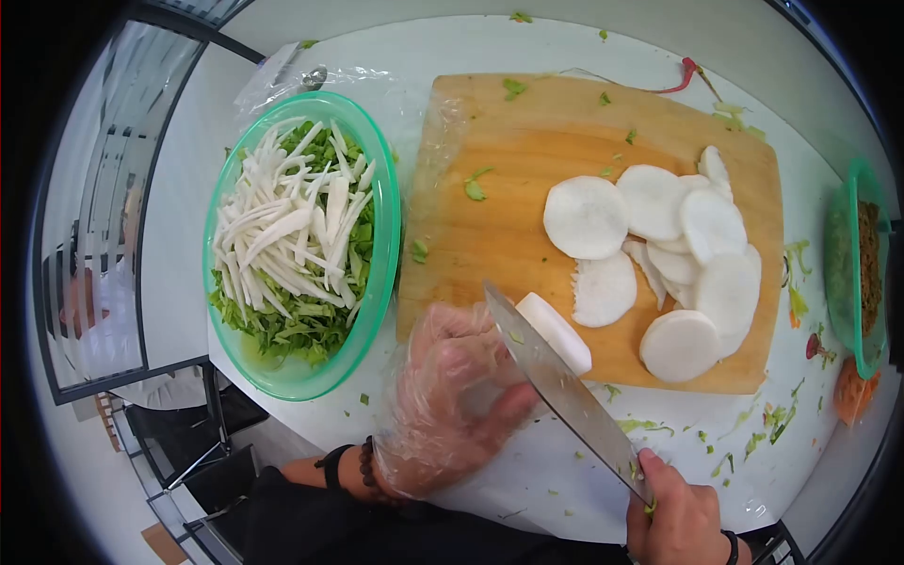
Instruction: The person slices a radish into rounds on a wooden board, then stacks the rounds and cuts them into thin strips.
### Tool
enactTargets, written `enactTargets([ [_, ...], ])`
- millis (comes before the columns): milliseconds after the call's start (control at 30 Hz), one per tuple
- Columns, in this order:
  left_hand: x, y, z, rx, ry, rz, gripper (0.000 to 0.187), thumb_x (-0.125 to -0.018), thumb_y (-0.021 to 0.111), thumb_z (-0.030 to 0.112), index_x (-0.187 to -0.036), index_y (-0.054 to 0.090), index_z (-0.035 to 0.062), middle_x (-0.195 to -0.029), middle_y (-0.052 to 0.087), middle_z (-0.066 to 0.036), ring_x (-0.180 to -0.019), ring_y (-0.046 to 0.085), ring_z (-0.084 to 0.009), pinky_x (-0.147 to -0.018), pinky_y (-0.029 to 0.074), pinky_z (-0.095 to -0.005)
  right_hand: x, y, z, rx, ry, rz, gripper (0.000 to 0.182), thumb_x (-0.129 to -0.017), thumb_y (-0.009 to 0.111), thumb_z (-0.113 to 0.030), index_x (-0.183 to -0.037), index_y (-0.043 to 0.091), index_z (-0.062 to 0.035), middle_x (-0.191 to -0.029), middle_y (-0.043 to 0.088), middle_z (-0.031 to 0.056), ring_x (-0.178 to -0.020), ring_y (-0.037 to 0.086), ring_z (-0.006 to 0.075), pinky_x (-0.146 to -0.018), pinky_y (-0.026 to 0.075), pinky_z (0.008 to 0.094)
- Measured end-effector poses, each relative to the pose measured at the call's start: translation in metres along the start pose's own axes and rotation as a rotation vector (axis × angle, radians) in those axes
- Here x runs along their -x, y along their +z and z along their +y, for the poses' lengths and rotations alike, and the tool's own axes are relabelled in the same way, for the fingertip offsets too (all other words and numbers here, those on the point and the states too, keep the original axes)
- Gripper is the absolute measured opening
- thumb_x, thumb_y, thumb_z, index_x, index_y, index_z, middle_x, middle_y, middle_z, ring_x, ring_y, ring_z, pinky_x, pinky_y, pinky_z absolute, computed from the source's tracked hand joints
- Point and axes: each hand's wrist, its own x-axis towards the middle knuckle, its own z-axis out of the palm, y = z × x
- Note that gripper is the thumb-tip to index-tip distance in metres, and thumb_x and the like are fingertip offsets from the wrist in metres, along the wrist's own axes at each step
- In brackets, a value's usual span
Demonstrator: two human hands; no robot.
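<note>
Currently the left hand, covered by a clear plastic glove, is curled down on the near end of the radish piece, fingers pressed together on its hidden part. The piece lies at the 6 o'clock edge of the cutting board. Its long axis runs from about 10 o'clock to 4 o'clock, and its white cut face points toward 4 o'clock, away from the gloved fingers.

The right hand is closed around the handle of the knife at roughly 5 o'clock in the view. The blade extends from that grip toward 10 o'clock, and its tip lies just beside the gloved fingers. The flat of the blade lies against the side of the radish piece; whether the edge has entered the flesh cannot be determined.

From the knife grip, the radish piece lies toward 11 o'clock. The left hand is the nearer hand and is in contact with it.

Cut radish slices lie overlapping across the 3 o'clock half of the board, well apart from the blade. A green bowl of white strips over chopped greens stands touching the board at 9 o'clock. A second green bowl stands at the 3 o'clock edge.
</note>
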Motion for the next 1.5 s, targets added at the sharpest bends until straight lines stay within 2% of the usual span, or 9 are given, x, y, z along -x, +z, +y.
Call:
enactTargets([
  [367,0.002,-0.003,-0.004,-0.006,-0.106,-0.091,0.057,-0.069,0.081,0.001,-0.117,0.050,0.0076,-0.106,0.059,-0.013,-0.089,0.054,-0.0313,-0.076,0.047,-0.0430,0.001,0.000,0.002,-0.034,-0.025,0.023,0.051,-0.079,0.061,0.008,-0.128,0.047,0.0109,-0.095,0.063,0.0257,-0.068,0.065,0.0367,-0.056,0.053,0.0392],
  [567,-0.001,-0.004,-0.001,-0.083,0.022,-0.079,0.054,-0.070,0.080,0.001,-0.116,0.052,0.0070,-0.108,0.059,-0.014,-0.091,0.056,-0.0314,-0.078,0.048,-0.0422,0.006,0.013,-0.006,0.093,0.121,0.103,0.040,-0.074,0.064,0.002,-0.111,0.052,-0.0018,-0.076,0.057,0.0125,-0.054,0.057,0.0299,-0.048,0.044,0.0413],
  [733,0.000,-0.001,0.002,-0.118,0.107,-0.016,0.050,-0.072,0.078,0.000,-0.115,0.055,0.0063,-0.109,0.059,-0.017,-0.095,0.057,-0.0310,-0.080,0.049,-0.0406,0.004,-0.004,-0.004,0.006,0.081,-0.041,0.051,-0.079,0.063,0.005,-0.128,0.049,0.0048,-0.087,0.062,0.0187,-0.064,0.062,0.0351,-0.054,0.050,0.0403],
  [867,0.009,0.010,0.004,0.392,-0.404,0.107,0.054,-0.082,0.073,0.025,-0.123,0.056,-0.0054,-0.110,0.064,-0.017,-0.098,0.065,-0.0261,-0.081,0.054,-0.0404,-0.004,-0.013,-0.010,0.027,0.110,-0.067,0.051,-0.078,0.063,0.003,-0.127,0.049,0.0036,-0.078,0.058,0.0154,-0.059,0.059,0.0326,-0.051,0.049,0.0396],
  [1000,-0.013,0.011,0.019,1.167,-0.744,0.114,0.038,-0.081,0.069,0.009,-0.115,0.059,-0.0045,-0.103,0.067,-0.019,-0.095,0.068,-0.0298,-0.082,0.055,-0.0419,-0.018,-0.015,-0.012,0.068,0.092,-0.046,0.051,-0.078,0.063,0.002,-0.127,0.050,0.0024,-0.073,0.054,0.0126,-0.056,0.057,0.0298,-0.048,0.047,0.0381],
  [1167,-0.017,0.005,-0.006,0.153,0.050,-0.088,0.033,-0.086,0.061,0.012,-0.114,0.058,-0.0072,-0.106,0.067,-0.019,-0.100,0.067,-0.0295,-0.086,0.057,-0.0420,-0.024,-0.023,-0.014,0.083,0.093,-0.075,0.050,-0.078,0.064,0.000,-0.126,0.051,0.0015,-0.071,0.052,0.0109,-0.051,0.055,0.0272,-0.045,0.045,0.0364],
  [1300,-0.006,0.008,0.001,1.281,-0.589,-0.035,0.049,-0.085,0.066,0.026,-0.121,0.053,-0.0057,-0.114,0.063,-0.021,-0.103,0.066,-0.0316,-0.089,0.056,-0.0459,-0.014,-0.033,-0.015,0.115,0.096,-0.106,0.047,-0.078,0.065,-0.002,-0.124,0.054,0.0016,-0.071,0.052,0.0097,-0.047,0.053,0.0254,-0.043,0.043,0.0351],
  [1400,-0.008,0.007,0.005,1.104,-0.591,-0.085,0.046,-0.083,0.068,0.024,-0.117,0.056,-0.0047,-0.112,0.064,-0.020,-0.101,0.066,-0.0317,-0.087,0.056,-0.0450,-0.022,-0.030,-0.018,0.194,0.089,-0.094,0.044,-0.079,0.065,-0.003,-0.121,0.055,0.0020,-0.070,0.053,0.0090,-0.047,0.053,0.0247,-0.043,0.043,0.0346],
  [1500,-0.009,0.003,0.000,0.509,-0.275,-0.115,0.042,-0.081,0.069,0.022,-0.113,0.059,-0.0038,-0.110,0.065,-0.019,-0.100,0.066,-0.0317,-0.085,0.055,-0.0440,-0.039,-0.031,-0.018,0.199,0.109,-0.103,0.036,-0.080,0.062,-0.004,-0.116,0.058,-0.0001,-0.071,0.054,0.0087,-0.049,0.056,0.0241,-0.044,0.045,0.0352],
])
